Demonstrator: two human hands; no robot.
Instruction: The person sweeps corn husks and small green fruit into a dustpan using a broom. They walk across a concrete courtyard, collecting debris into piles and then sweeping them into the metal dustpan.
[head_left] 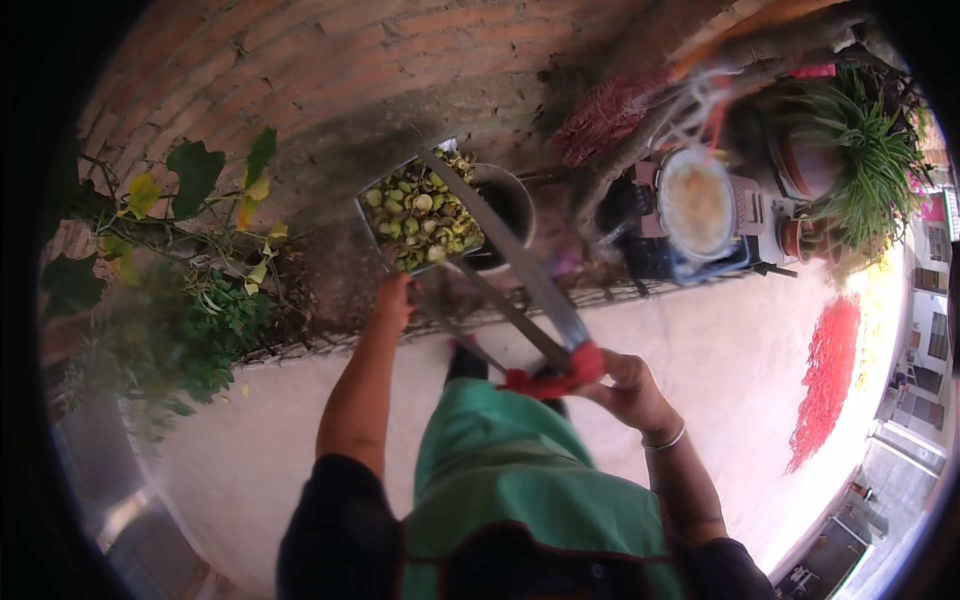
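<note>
- Metal tray (372, 215), square and heaped with green and yellowish scraps (420, 215), is held tilted out in front of the person, over the foot of a brick wall (300, 60).
- Left hand (393, 297) has its grip closed on the tray's near corner, arm stretched forward.
- Right hand (625, 385) has its grip closed around the red-wrapped end (548, 378) of two long metal bars (505, 250); a thin bangle (666, 440) sits on that wrist.
- One bar runs from the red end up across the tray's right edge, touching or passing just over the scraps; I cannot tell which. The other, thinner, lies below it and reaches toward the tray's near edge.
- Dark round bucket (505, 205) stands just beside the tray, to its right, partly behind the bars.
- Green apron (510, 480) covers the person's front at the lower middle of the view.
- Leafy vine (200, 180) and low green plants (190, 330) grow along the wall on the left.
- Round pale basin (695, 200) rests on a grey appliance (750, 210) to the right, near a spiky potted plant (850, 150).
- Red patch (830, 370) is spread on the pale concrete floor (300, 400), well apart from the hands.
</note>
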